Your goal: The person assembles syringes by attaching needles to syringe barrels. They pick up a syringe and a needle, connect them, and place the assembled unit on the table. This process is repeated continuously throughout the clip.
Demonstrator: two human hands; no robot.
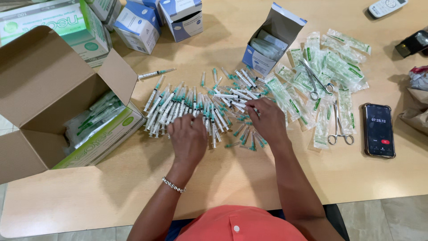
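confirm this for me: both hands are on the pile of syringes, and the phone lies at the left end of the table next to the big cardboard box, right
Not quite. The head view shows the phone at the right end of the table, beside the forceps, far from the cardboard box. Both the left hand and right hand are on the syringes.

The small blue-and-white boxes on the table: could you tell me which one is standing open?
The blue-and-white box beside the wrapped packets, its flap raised; the others, at the top, are closed.

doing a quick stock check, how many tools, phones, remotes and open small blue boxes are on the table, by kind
scissors-like metal clamps: 2, one on the wrappers, one beside the phone
phone: 1
white remote: 1
open small blue box: 1
total: 5
Loose syringes under both hands are too many to count.
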